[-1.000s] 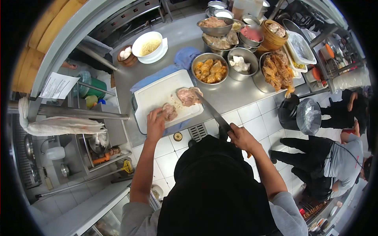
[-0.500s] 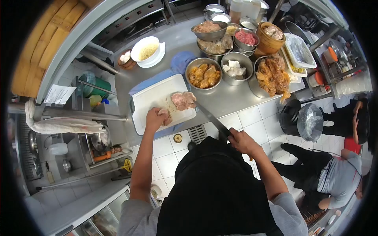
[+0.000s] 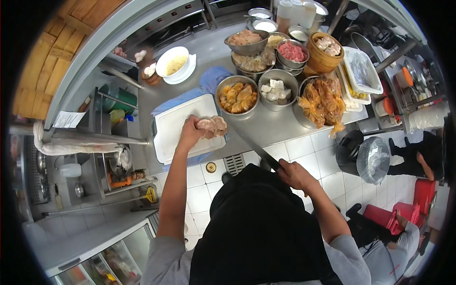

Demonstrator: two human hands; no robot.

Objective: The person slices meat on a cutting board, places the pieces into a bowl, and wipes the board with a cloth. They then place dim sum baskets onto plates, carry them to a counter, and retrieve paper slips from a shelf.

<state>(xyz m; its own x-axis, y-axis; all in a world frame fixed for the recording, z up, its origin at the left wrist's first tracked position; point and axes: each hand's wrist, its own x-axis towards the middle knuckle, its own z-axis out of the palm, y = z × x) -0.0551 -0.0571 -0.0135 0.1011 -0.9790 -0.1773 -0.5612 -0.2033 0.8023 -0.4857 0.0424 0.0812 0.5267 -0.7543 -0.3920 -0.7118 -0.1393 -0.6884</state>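
Observation:
My left hand [image 3: 191,130] is closed on the left end of a pale pink piece of raw meat [image 3: 213,127], at the right side of a white cutting board [image 3: 173,126]. Part of its fingertips is hidden by the meat. In my right hand [image 3: 298,175] is the handle of a large knife [image 3: 259,151]. Its long blade points up and left toward the meat, with its tip near the board's right edge and apart from the meat. A blue cloth [image 3: 216,80] lies bunched behind the board.
Behind the board stand a white bowl [image 3: 173,64] and a metal bowl of orange-brown marinated meat [image 3: 237,95]. Farther right are a bowl of white pieces [image 3: 278,90], bagged brown meat [image 3: 323,99] and a bamboo steamer [image 3: 325,52]. A co-worker [image 3: 394,251] is at lower right.
My left hand has moved up and right from a small piece near the board's front to the meat at the right. The knife stays in my right hand. The co-worker at right has shifted.

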